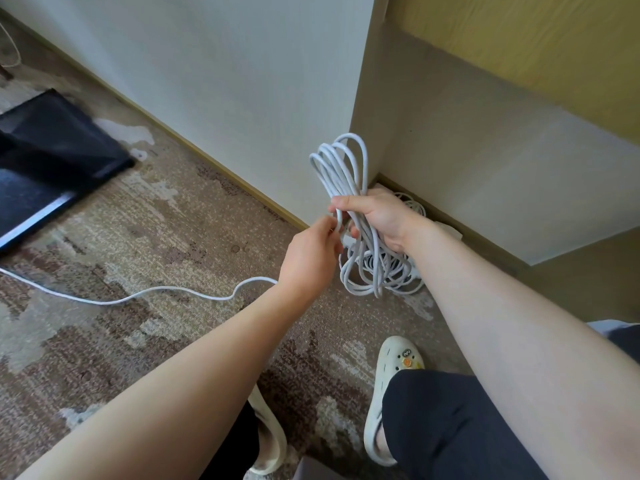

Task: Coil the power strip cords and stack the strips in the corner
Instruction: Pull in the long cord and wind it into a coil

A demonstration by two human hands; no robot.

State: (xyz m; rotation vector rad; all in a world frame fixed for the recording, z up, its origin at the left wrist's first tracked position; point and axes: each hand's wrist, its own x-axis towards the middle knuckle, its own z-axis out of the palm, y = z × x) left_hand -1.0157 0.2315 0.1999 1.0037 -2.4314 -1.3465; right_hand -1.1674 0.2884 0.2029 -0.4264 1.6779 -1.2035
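Carpet (145, 216) at the left carries the loose white cord (152, 290), which trails rightward to the left hand (310, 258), whose fingertips pinch it. Just beside, the right hand (377, 216) grips the coiled loops (341, 168) upright. Behind it, in the corner, lies what looks like another coiled strip (412, 202), mostly hidden.

Patterned brown-and-beige carpet (145, 230); off-white wall (221, 74) with tan baseboard (207, 161); pale wooden cabinet side (485, 140) forming a corner; dark flat panel (52, 161) lying on floor, left.
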